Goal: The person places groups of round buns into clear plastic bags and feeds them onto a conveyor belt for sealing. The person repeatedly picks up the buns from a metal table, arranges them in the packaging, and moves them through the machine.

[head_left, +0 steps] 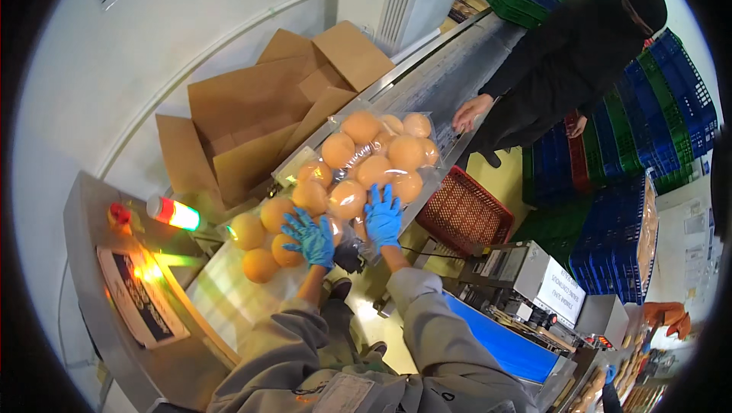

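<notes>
Clear plastic bags of round golden buns (pixel 374 170) lie across the join of a white conveyor belt (pixel 229 310) and the conveyor beyond it. My left hand (pixel 313 238), in a blue glove, rests with spread fingers on the buns nearer the machine. Also gloved in blue, my right hand (pixel 383 220) lies against the near right side of the bagged buns, fingers slightly apart. Its palm side is hidden, and neither hand visibly grips anything. More bagged buns (pixel 260 241) sit left of my left hand.
An open cardboard box (pixel 246 110) stands beyond the conveyor. Left is a metal machine housing (pixel 137 298) with a lit signal lamp (pixel 174 213). A co-worker (pixel 555 58) reaches toward the belt at right, near a red basket (pixel 466 213), stacked crates (pixel 635 116) and a band sealer (pixel 532 287).
</notes>
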Tool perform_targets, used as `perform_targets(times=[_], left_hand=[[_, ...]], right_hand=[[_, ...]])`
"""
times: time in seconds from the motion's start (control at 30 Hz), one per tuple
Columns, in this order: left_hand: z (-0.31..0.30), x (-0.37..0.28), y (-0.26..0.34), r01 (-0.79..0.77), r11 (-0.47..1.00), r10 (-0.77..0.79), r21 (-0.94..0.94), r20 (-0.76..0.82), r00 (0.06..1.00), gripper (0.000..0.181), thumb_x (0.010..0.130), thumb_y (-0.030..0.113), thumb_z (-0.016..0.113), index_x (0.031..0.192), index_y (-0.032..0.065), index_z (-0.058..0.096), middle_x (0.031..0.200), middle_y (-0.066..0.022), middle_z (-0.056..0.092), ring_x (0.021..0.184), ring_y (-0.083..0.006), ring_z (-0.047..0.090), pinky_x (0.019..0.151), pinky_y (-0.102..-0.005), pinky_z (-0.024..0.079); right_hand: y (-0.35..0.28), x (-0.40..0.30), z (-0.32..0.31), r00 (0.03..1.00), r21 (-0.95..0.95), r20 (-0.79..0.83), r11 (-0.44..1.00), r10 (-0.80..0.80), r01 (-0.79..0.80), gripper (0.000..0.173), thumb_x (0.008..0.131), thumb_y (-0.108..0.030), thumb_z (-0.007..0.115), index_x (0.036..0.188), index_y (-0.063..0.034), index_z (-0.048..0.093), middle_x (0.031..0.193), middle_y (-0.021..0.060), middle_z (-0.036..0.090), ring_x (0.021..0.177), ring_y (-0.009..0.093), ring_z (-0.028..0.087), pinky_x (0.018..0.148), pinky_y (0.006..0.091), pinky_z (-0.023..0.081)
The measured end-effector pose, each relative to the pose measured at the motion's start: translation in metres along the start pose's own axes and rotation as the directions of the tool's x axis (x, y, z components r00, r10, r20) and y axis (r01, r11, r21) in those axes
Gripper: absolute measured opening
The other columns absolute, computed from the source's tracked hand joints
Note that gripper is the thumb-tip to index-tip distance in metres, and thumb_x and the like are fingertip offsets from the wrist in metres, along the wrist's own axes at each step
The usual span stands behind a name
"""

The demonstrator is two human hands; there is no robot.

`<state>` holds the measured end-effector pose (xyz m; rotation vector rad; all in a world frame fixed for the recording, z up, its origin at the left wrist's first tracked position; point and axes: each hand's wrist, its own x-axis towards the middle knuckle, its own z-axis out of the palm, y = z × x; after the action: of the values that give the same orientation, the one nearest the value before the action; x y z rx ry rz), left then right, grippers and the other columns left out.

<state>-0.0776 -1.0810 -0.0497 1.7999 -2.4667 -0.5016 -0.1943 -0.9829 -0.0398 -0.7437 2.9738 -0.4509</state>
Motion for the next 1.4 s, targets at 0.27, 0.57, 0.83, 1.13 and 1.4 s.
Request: perform_targets(times=[0.27,0.57,0.83,1.13,1.4], left_hand=[[0.045,0.045,0.096,-0.276,0.878,0.346,-0.393,0.121,0.93,0.087,0.082,0.05,0.052,0.141,-0.0019,0.014,0.147,-0.0233,0.016,0.137,-0.0365,0.013,0.11,-0.0481,0.014],[0.045,-0.022,0.0,-0.091,0.596,0.516,-0.798,0.294,0.805,0.042,0.082,0.015,0.052,0.12,-0.0022,0.051,0.117,-0.0172,0.056,0.108,-0.0234,0.052,0.093,-0.0328,0.04],[-0.005,-0.168,0.008,-0.445,0.431,0.734,-0.785,0.018,0.679,0.032,0.089,0.011,0.043,0.116,-0.004,0.054,0.117,-0.0151,0.055,0.11,-0.0244,0.05,0.097,-0.0334,0.037],[-0.024,-0.509,0.033,-0.488,-0.089,0.969,-0.868,0.039,-0.245,0.033,0.085,0.006,0.05,0.118,-0.0004,0.053,0.115,-0.013,0.057,0.107,-0.0224,0.053,0.094,-0.0335,0.04],[0.036,-0.627,-0.045,-0.8,-0.5,0.74,-0.332,0.316,-0.594,0.064,0.089,0.034,0.046,0.141,0.0055,0.024,0.148,-0.015,0.019,0.137,-0.0312,0.015,0.11,-0.0515,0.008]], right_hand=[[0.062,0.12,-0.028,0.976,0.081,0.208,0.996,-0.055,0.039,0.071,0.082,-0.035,0.056,0.142,-0.0157,0.023,0.142,0.0241,0.024,0.122,0.045,0.036,0.1,0.0492,0.035],[0.066,-0.15,-0.072,0.864,0.7,0.446,0.692,-0.233,-0.174,0.046,0.094,-0.041,0.042,0.125,-0.0077,0.052,0.128,0.0108,0.052,0.118,0.023,0.049,0.102,0.0324,0.034],[0.13,-0.395,-0.187,0.932,0.865,0.267,0.366,0.244,-0.344,0.042,0.093,-0.033,0.05,0.126,-0.0076,0.051,0.125,0.006,0.055,0.113,0.016,0.051,0.1,0.0297,0.037],[0.181,-0.667,-0.218,0.539,0.921,0.168,0.064,0.825,-0.385,0.044,0.09,-0.037,0.053,0.121,-0.0053,0.055,0.116,0.0085,0.059,0.105,0.016,0.055,0.091,0.0284,0.044],[0.185,-0.837,-0.183,0.011,0.981,0.175,-0.175,0.984,0.082,0.032,0.092,-0.023,0.052,0.111,0.0003,0.059,0.109,0.0089,0.061,0.098,0.017,0.057,0.084,0.0317,0.049]])
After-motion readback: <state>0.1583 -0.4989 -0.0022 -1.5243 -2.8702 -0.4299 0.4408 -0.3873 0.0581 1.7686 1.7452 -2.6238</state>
